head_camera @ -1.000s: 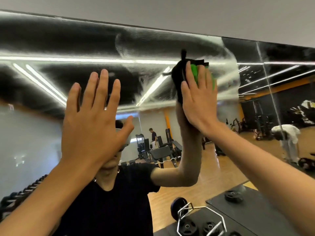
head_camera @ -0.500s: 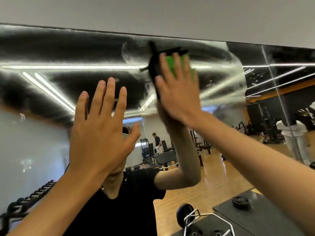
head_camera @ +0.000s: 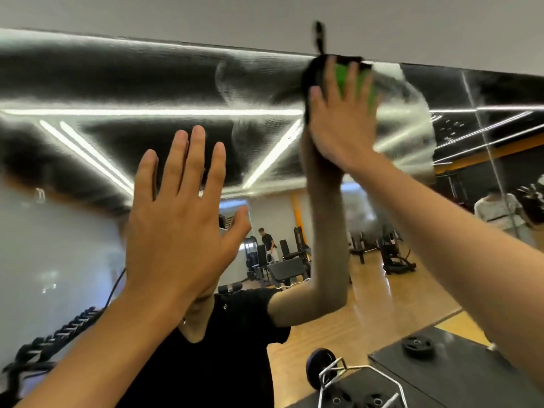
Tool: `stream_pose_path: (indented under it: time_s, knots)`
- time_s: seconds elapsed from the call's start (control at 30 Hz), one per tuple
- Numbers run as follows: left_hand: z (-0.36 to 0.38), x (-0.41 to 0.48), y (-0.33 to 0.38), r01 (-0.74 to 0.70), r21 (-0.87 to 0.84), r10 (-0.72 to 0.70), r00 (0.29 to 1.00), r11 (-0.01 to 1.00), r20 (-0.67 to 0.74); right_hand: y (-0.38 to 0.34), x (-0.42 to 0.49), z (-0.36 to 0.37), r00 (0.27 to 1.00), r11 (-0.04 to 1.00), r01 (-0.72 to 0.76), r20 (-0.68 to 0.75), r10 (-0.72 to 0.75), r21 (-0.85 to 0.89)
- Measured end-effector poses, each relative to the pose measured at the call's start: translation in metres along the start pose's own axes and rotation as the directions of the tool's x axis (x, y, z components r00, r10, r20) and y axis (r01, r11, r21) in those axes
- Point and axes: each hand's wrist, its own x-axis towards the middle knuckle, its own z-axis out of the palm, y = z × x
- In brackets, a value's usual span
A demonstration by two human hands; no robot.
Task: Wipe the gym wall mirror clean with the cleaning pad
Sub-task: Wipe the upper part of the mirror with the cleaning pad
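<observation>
Pressing the pad flat against the mirror, our right hand has its fingers straight and spread over the green and black cloth, right up at the glass's top edge, where a black loop pokes onto the wall above. Our left hand is open too, fingers splayed, raised in front of the glass; whether it touches the mirror we cannot tell.

How far along? We'd judge it mid-job. Hazy, streaky film covers the upper band, with curved smears around and left of the pad and a cloudy patch down its right side. The far left looks fogged as well. Lower down the reflection reads sharper, so the top and left seem to be what's left.

Reflected in the glass we see a wood floor, benches and machines, ceiling light strips, a dumbbell rack at lower left, weight plates on a dark mat, and two people in the background.
</observation>
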Motion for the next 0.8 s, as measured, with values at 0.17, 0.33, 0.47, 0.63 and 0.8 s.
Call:
stream_pose_path:
  time_s: [0.17, 0.33, 0.47, 0.63, 0.8]
  knots:
    - [0.0, -0.001, -0.002, -0.008, -0.017, 0.008, 1.0, 1.0, -0.023, -0.044, -0.07, 0.012, 0.821, 0.821, 0.57, 0.025, -0.57, -0.007]
    - [-0.002, -0.001, -0.002, -0.01, -0.017, 0.009, 1.0, 1.0, -0.012, 0.072, -0.041, -0.006, 0.927, 0.927, 0.37, 0.091, -0.365, -0.052]
    - [-0.002, 0.0, -0.001, -0.004, -0.02, 0.004, 1.0, 1.0, 0.001, 0.075, 0.028, -0.01, 0.996, 0.998, -0.064, 0.06, 0.065, -0.024]
    - [-0.002, 0.0, -0.001, -0.009, -0.033, 0.008, 1.0, 0.999, -0.025, -0.033, 0.009, 0.002, 0.983, 0.983, 0.184, 0.009, -0.184, -0.003]
    - [0.0, -0.001, -0.002, -0.011, -0.031, 0.01, 1.0, 0.999, -0.03, -0.002, -0.024, -0.003, 0.765, 0.771, 0.637, 0.125, -0.631, -0.011]
